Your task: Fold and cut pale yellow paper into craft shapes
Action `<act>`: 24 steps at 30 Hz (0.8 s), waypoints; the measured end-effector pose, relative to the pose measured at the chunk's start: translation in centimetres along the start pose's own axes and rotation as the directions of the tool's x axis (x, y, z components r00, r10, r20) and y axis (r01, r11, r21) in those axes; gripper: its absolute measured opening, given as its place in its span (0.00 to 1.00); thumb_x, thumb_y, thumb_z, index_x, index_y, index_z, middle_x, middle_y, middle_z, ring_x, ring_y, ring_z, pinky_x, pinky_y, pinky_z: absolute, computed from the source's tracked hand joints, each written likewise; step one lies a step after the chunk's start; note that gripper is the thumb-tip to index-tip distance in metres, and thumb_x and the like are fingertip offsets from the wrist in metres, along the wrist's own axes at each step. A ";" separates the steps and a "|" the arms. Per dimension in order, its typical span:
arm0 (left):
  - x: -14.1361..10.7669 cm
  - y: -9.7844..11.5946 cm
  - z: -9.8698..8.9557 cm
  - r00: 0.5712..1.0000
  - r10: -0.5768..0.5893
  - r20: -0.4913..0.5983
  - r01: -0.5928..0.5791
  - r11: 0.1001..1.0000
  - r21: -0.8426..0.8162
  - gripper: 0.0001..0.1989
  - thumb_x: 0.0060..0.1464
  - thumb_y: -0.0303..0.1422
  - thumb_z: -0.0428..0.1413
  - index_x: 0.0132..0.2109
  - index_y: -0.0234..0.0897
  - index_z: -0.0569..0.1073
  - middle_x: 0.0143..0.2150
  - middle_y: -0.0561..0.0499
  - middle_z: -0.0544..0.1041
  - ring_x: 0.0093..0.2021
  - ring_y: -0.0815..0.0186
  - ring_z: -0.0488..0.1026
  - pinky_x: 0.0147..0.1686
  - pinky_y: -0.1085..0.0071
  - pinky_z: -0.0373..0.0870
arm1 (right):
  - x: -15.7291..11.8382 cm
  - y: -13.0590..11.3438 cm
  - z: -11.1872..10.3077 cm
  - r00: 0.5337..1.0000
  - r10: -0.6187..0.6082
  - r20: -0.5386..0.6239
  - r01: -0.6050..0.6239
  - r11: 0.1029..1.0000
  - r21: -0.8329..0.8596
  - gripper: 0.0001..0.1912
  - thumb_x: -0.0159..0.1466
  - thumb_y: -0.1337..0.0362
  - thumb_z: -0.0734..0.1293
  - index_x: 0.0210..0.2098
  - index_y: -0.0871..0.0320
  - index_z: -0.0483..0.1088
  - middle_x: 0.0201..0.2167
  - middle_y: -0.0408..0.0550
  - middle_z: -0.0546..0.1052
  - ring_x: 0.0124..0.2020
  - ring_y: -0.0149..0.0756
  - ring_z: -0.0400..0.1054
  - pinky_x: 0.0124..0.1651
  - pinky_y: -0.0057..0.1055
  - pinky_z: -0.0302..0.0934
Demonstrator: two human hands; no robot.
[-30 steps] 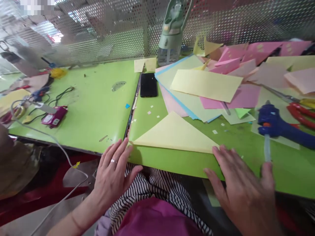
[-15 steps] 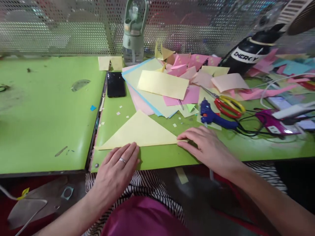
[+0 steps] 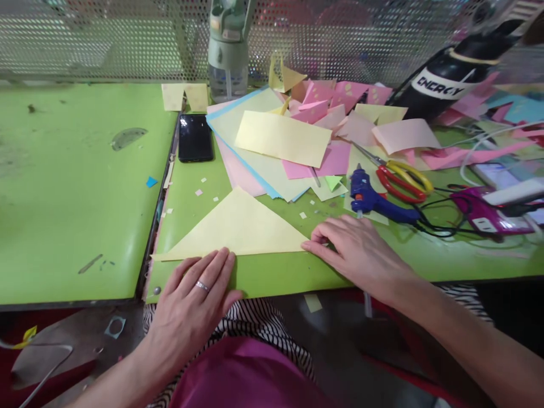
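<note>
A pale yellow sheet of paper [image 3: 240, 224], folded into a triangle, lies on the green table with its long edge towards me. My left hand [image 3: 198, 294], wearing a ring, lies flat with fingers stretched out. Its fingertips rest on the paper's near edge, left of the middle. At the right corner my right hand [image 3: 357, 249] is closed, thumb and forefinger pinching the paper. The paper's right tip is partly hidden by those fingers. Just beyond the right hand lies a blue glue gun [image 3: 376, 201].
Behind the triangle are stacked coloured sheets [image 3: 263, 170] and pink paper pieces [image 3: 317, 110]. Scissors [image 3: 403, 181] with red and yellow handles lie by a power strip [image 3: 488, 209] and cables. A black phone [image 3: 195, 137], a water bottle [image 3: 228, 62] and a black bottle [image 3: 446, 79] stand or lie farther back.
The view has shifted slightly. My left thumb has spread away from the fingers, and the right hand's fingertips have curled in more at the paper's corner. The triangle keeps its shape.
</note>
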State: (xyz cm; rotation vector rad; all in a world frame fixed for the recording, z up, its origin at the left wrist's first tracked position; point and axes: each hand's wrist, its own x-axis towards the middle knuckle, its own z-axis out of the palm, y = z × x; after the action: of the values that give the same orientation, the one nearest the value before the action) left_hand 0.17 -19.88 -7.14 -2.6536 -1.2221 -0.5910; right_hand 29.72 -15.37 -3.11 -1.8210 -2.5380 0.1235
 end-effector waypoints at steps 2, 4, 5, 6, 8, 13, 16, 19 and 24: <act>0.0 0.4 0.0 1.000 -0.007 0.020 0.007 1.000 0.000 0.27 0.65 0.47 0.49 0.62 0.32 0.67 0.60 0.43 0.74 0.55 0.54 0.71 0.57 0.58 0.60 | -0.2 0.1 0.2 1.000 -0.007 -0.027 0.006 1.000 -0.022 0.22 0.70 0.49 0.55 0.28 0.55 0.69 0.27 0.47 0.75 0.34 0.43 0.67 0.39 0.39 0.54; 0.3 1.0 0.0 0.999 -0.044 0.024 0.044 0.999 0.006 0.30 0.64 0.51 0.47 0.61 0.32 0.69 0.58 0.42 0.74 0.55 0.52 0.71 0.57 0.55 0.60 | -0.3 0.1 0.4 0.998 -0.022 -0.052 0.020 0.999 -0.030 0.23 0.70 0.48 0.55 0.28 0.55 0.68 0.27 0.47 0.75 0.33 0.42 0.66 0.39 0.38 0.53; 0.7 1.5 -0.1 0.998 -0.067 0.017 0.067 0.998 0.011 0.30 0.64 0.51 0.46 0.61 0.31 0.69 0.58 0.41 0.75 0.55 0.51 0.71 0.57 0.55 0.59 | -0.3 0.2 0.4 0.998 -0.029 -0.061 0.028 0.999 -0.028 0.24 0.70 0.48 0.54 0.28 0.55 0.68 0.26 0.47 0.75 0.33 0.41 0.66 0.38 0.38 0.52; 1.1 2.1 0.0 0.996 -0.083 0.011 0.083 0.996 0.014 0.30 0.65 0.50 0.46 0.60 0.29 0.69 0.58 0.40 0.75 0.56 0.51 0.71 0.58 0.54 0.59 | -0.3 0.2 0.4 0.997 -0.035 -0.066 0.033 0.999 -0.021 0.24 0.70 0.47 0.54 0.28 0.55 0.68 0.26 0.47 0.75 0.33 0.41 0.65 0.38 0.37 0.52; 2.3 3.2 0.1 0.997 -0.077 0.006 0.077 0.997 0.006 0.29 0.66 0.48 0.46 0.62 0.29 0.68 0.61 0.41 0.72 0.59 0.52 0.68 0.59 0.55 0.58 | -0.3 0.2 0.3 0.998 -0.036 -0.054 0.037 0.999 0.018 0.25 0.70 0.47 0.53 0.28 0.55 0.68 0.27 0.47 0.74 0.33 0.40 0.65 0.38 0.37 0.53; 4.8 5.3 1.2 0.996 0.046 0.073 -0.043 0.998 -0.038 0.26 0.68 0.45 0.42 0.63 0.32 0.66 0.65 0.47 0.67 0.63 0.58 0.64 0.61 0.59 0.58 | -0.3 0.3 -0.6 0.996 -0.061 0.070 0.043 0.972 0.232 0.23 0.71 0.49 0.53 0.29 0.55 0.68 0.29 0.46 0.75 0.36 0.39 0.66 0.41 0.37 0.55; 5.0 5.3 1.7 0.992 0.056 0.113 -0.053 0.998 -0.028 0.27 0.69 0.45 0.41 0.63 0.31 0.65 0.65 0.47 0.68 0.63 0.58 0.64 0.60 0.59 0.59 | -0.5 0.8 -0.8 0.988 -0.104 0.115 0.061 0.944 0.323 0.16 0.67 0.50 0.61 0.31 0.54 0.69 0.31 0.45 0.75 0.38 0.39 0.66 0.43 0.37 0.56; 4.7 5.1 1.8 0.990 0.065 0.125 -0.063 0.998 -0.023 0.28 0.68 0.46 0.42 0.64 0.32 0.64 0.66 0.48 0.67 0.64 0.59 0.64 0.60 0.59 0.60 | -0.6 1.3 -0.6 0.987 -0.098 0.124 0.047 0.931 0.361 0.13 0.66 0.54 0.62 0.31 0.54 0.69 0.31 0.45 0.74 0.38 0.39 0.66 0.43 0.37 0.56; 4.4 5.0 2.0 0.990 0.074 0.119 -0.074 0.997 -0.001 0.30 0.67 0.48 0.42 0.65 0.31 0.63 0.67 0.48 0.65 0.65 0.59 0.62 0.60 0.59 0.60 | -0.6 1.0 -0.5 0.993 -0.080 0.089 0.047 0.944 0.325 0.12 0.67 0.60 0.60 0.28 0.55 0.66 0.29 0.45 0.73 0.35 0.38 0.63 0.42 0.37 0.54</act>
State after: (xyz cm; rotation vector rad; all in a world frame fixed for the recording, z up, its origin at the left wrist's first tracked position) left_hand 7.10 -19.52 -7.05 -2.7531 -1.1465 -0.4240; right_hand 30.92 -15.59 -2.71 -1.6441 -2.4535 0.6062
